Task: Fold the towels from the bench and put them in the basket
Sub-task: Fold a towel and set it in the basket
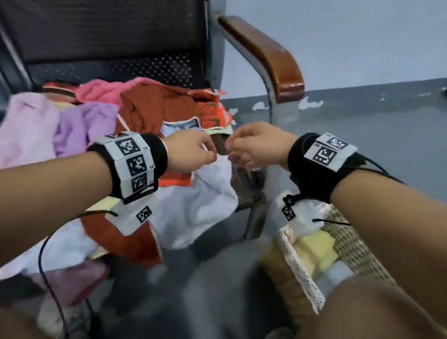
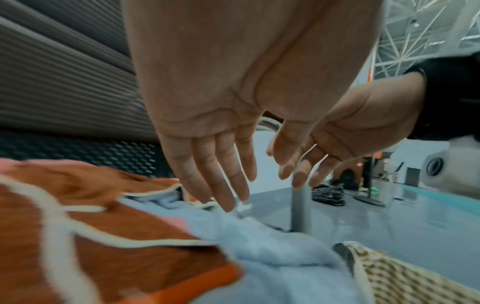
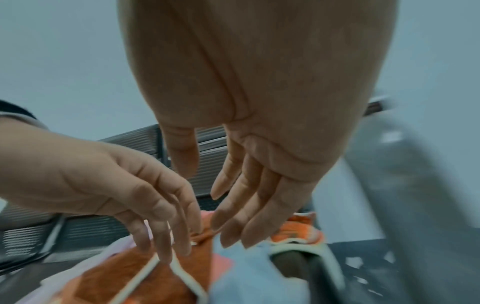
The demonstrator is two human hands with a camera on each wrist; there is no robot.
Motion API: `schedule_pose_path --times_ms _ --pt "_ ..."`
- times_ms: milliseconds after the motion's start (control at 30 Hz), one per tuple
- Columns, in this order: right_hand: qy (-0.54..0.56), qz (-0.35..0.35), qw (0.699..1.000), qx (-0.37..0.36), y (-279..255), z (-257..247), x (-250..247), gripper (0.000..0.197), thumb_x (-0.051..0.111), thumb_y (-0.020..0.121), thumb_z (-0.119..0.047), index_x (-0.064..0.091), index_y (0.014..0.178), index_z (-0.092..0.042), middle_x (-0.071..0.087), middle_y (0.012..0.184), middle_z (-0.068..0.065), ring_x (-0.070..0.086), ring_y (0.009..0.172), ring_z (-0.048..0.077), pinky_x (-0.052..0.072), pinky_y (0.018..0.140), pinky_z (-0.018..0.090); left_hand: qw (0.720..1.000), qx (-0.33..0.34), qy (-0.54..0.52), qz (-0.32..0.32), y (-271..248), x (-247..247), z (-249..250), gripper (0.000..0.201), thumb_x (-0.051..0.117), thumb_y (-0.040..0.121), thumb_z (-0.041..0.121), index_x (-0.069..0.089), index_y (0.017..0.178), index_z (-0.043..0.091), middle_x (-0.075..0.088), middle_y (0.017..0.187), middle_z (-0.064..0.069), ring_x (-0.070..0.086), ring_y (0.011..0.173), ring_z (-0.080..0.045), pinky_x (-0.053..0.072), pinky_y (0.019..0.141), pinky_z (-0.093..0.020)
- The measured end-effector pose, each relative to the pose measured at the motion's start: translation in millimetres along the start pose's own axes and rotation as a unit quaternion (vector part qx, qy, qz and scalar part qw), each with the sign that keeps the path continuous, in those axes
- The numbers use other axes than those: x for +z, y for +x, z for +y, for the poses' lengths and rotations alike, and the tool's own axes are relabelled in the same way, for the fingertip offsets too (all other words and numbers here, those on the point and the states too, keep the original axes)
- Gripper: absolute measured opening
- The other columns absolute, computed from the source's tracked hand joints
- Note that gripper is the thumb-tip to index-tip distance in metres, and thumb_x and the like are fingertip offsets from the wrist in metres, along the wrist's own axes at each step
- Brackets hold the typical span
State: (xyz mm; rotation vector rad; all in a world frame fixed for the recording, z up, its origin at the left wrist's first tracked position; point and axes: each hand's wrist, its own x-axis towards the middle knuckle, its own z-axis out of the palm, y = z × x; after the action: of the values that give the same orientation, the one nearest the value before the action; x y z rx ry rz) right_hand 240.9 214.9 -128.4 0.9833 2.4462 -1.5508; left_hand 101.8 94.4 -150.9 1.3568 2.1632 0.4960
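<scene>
Both hands hover empty with fingers loosely spread, the left hand (image 1: 190,150) and right hand (image 1: 254,145) nearly meeting mid-frame just above the pale blue towel (image 1: 182,129) on the bench (image 1: 156,68), basket (image 1: 302,272) lower right.

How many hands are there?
2. The left hand and the right hand hover close together, fingers loose, above the towels on the bench.
</scene>
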Motion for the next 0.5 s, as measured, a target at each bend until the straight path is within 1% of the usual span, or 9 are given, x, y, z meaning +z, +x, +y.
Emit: schedule_pose_path --times_ms 100,167,233,267,333,367,433,467,500 --pt "-0.069 -0.033 0.996 -0.036 25.7 -48.3 47.1 0.018 0.057 0.097 -0.021 0.064 0.108 -0.009 0.070 0.098 0.011 0.063 0.079 0.021 0.051 0.069 0.030 0.996 -0.034 0.069 0.047 -35.7 -28.8 -53.8 0.027 0.056 0.089 0.034 0.071 0.104 0.016 0.072 0.109 -0.004 0.065 0.103 -0.025 0.051 0.092 -0.036" --pt "-0.132 -0.043 0.988 -0.062 42.7 -67.3 77.1 0.025 0.060 0.094 -0.025 0.069 0.110 -0.007 0.072 0.096 0.014 0.065 0.079 0.022 0.056 0.071 0.034 0.992 -0.062 0.075 0.080 -51.2 -37.1 -87.4 0.025 0.059 0.091 0.030 0.068 0.109 0.017 0.070 0.113 -0.003 0.063 0.107 -0.025 0.049 0.093 -0.035" --pt "-0.200 -0.035 0.976 -0.084 58.2 -74.1 104.7 0.031 0.062 0.092 -0.032 0.072 0.109 -0.008 0.072 0.086 0.010 0.064 0.073 0.021 0.054 0.068 0.032 0.988 -0.094 0.076 0.093 -61.5 -37.9 -118.4 0.026 0.062 0.090 0.028 0.066 0.114 0.019 0.069 0.117 -0.002 0.062 0.110 -0.025 0.048 0.091 -0.031" --pt "-0.233 -0.022 0.968 -0.094 65.9 -73.2 116.9 0.033 0.062 0.092 -0.034 0.073 0.109 -0.007 0.072 0.087 0.009 0.065 0.076 0.023 0.053 0.071 0.033 0.987 -0.107 0.073 0.099 -65.1 -36.1 -131.5 0.029 0.064 0.089 0.027 0.065 0.116 0.018 0.069 0.117 -0.003 0.062 0.110 -0.025 0.047 0.089 -0.030" --pt "-0.245 0.003 0.964 -0.102 81.7 -65.7 137.9 0.035 0.063 0.091 -0.033 0.072 0.108 -0.004 0.073 0.100 0.014 0.067 0.093 0.030 0.054 0.082 0.039 0.984 -0.120 0.061 0.117 -69.3 -30.6 -151.8 0.038 0.068 0.084 0.027 0.063 0.120 0.015 0.068 0.119 -0.007 0.063 0.109 -0.026 0.044 0.085 -0.026" --pt "-0.239 0.010 0.966 -0.103 89.1 -62.3 145.4 0.032 0.064 0.090 -0.034 0.071 0.102 -0.005 0.072 0.099 0.014 0.066 0.094 0.032 0.053 0.081 0.039 0.983 -0.121 0.061 0.126 -68.6 -27.9 -159.3 0.048 0.071 0.082 0.028 0.060 0.126 0.014 0.065 0.123 -0.009 0.061 0.112 -0.027 0.044 0.087 -0.027" --pt "-0.222 0.025 0.970 -0.093 102.0 -56.5 154.6 0.028 0.064 0.091 -0.037 0.066 0.083 -0.011 0.066 0.080 0.006 0.061 0.083 0.029 0.044 0.067 0.034 0.979 -0.139 0.078 0.130 -65.0 -22.0 -167.5 0.070 0.075 0.078 0.036 0.048 0.139 0.014 0.055 0.134 -0.013 0.055 0.121 -0.030 0.045 0.099 -0.035" --pt "-0.209 0.035 0.974 -0.086 108.8 -56.6 155.8 0.032 0.063 0.091 -0.039 0.065 0.079 -0.010 0.062 0.074 0.004 0.059 0.079 0.027 0.041 0.064 0.033 0.974 -0.155 0.090 0.140 -61.8 -20.1 -169.9 0.074 0.076 0.077 0.039 0.046 0.140 0.015 0.054 0.134 -0.013 0.054 0.122 -0.031 0.046 0.100 -0.040" --pt "-0.185 0.043 0.979 -0.077 114.6 -59.0 156.5 0.036 0.063 0.092 -0.040 0.066 0.080 -0.006 0.062 0.072 0.005 0.060 0.077 0.028 0.044 0.065 0.035 0.969 -0.166 0.096 0.157 -58.8 -18.8 -170.8 0.069 0.076 0.077 0.038 0.050 0.137 0.015 0.057 0.130 -0.012 0.056 0.118 -0.031 0.048 0.097 -0.040"
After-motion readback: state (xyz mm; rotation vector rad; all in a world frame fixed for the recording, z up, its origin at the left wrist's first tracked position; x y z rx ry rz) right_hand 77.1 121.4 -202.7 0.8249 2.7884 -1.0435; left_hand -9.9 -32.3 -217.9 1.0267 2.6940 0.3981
